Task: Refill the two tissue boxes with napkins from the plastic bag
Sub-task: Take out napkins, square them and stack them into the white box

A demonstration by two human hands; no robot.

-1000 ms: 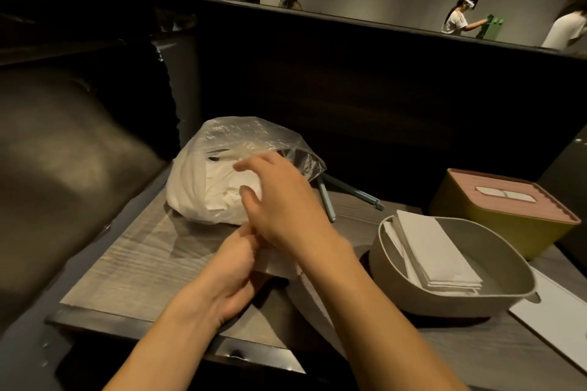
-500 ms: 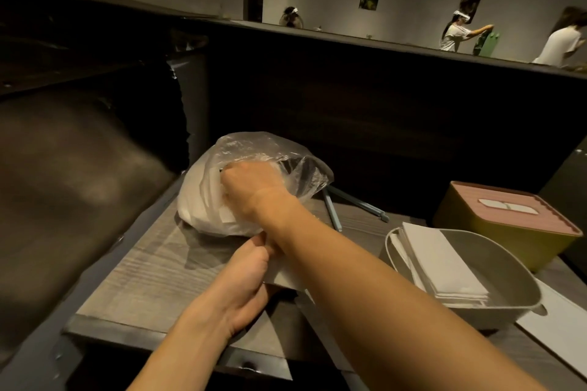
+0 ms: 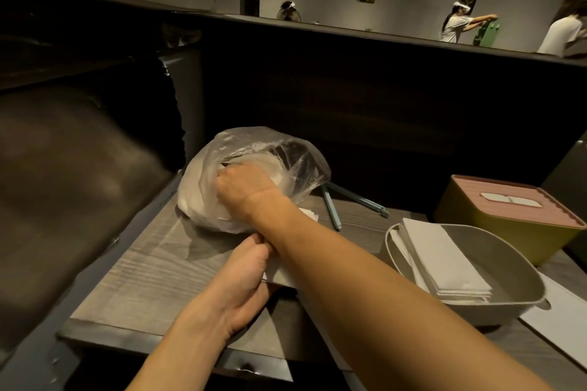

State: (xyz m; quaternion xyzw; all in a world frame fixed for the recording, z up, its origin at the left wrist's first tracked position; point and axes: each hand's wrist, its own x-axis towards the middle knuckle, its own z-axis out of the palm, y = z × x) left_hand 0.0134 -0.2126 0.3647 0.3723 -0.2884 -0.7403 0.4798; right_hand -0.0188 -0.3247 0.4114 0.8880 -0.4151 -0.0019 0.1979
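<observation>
The right hand [image 3: 241, 190] reaches into the plastic bag [image 3: 203, 187], its fingers hidden, grip unclear. The left hand [image 3: 244, 279] pinches napkins [image 3: 279, 276] under the right forearm. Blue chopsticks [image 3: 332, 213] lie beside the bag, near the open grey box [image 3: 508, 305].

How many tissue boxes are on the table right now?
2. A grey tissue box, lid off with folded napkins inside, sits at the right near the table's front. A yellow tissue box with a pink lid on stands just behind it. More could lie beyond the picture's right edge.

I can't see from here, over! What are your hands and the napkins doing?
Right hand inside plastic bag, fingers hidden. Left hand grips bag's edge. Grey box open, napkins inside. Nothing blocking.
</observation>
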